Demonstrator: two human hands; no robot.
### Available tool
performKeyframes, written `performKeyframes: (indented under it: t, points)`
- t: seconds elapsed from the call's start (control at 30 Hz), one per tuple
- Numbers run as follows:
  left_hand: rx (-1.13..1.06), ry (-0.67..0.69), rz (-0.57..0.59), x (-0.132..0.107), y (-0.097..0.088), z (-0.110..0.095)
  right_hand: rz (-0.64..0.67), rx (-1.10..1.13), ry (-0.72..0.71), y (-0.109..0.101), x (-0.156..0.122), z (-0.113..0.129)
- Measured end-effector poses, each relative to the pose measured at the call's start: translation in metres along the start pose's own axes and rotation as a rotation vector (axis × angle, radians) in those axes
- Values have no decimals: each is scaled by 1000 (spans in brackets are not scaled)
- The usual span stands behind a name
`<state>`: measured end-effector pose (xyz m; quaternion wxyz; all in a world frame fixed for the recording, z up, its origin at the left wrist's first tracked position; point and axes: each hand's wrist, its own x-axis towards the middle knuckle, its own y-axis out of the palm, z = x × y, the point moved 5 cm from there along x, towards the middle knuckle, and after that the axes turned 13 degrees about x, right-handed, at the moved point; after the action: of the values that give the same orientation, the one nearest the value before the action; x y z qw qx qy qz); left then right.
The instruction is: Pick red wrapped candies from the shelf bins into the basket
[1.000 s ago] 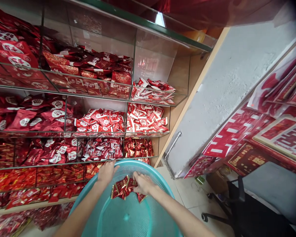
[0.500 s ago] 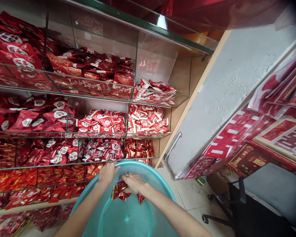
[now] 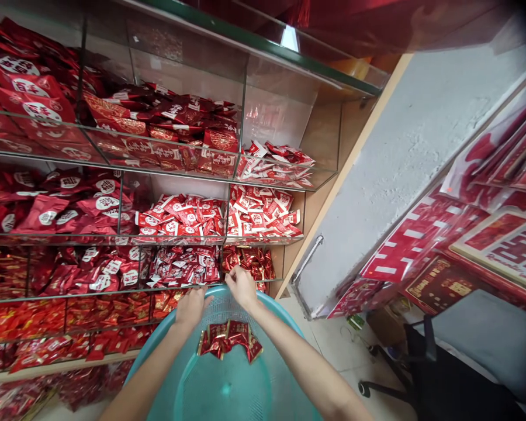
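Note:
My left hand [image 3: 191, 307] is closed over the far rim of a large teal plastic basket [image 3: 289, 318], with its thumb to the right. Several red-and-gold wrapped candies [image 3: 230, 339] lie together inside the basket, toward its far side. Just beyond the rim, my right hand [image 3: 244, 288] is at the front edge of a shelf compartment of similar shiny red candies [image 3: 256, 263]. Its fingers are curled together, and whatever may be between them is hidden.
Glass-fronted shelves [image 3: 166, 238] packed with red packets rise beyond the basket, with bins of white-and-red candies [image 3: 263, 213] above my right hand. A grey wall [image 3: 390, 152] stands to the right. A black office chair [image 3: 447, 368] and red decorations [image 3: 403, 245] are farther right.
My right hand has come up out of the basket, away from the candies there, to the shelf compartment. Those candies now show uncovered. My left hand has stayed on the rim.

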<state>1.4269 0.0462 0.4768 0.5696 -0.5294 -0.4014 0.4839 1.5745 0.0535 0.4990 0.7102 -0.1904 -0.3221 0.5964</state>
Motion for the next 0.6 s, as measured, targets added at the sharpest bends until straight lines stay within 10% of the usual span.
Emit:
performKeyframes:
  t: [0.23, 0.6]
  points:
    - [-13, 4, -3, 0, 1, 0, -38, 31, 308, 11, 23, -22]
    - [-27, -2, -1, 0, 1, 1, -87, 218, 237, 19, 29, -30]
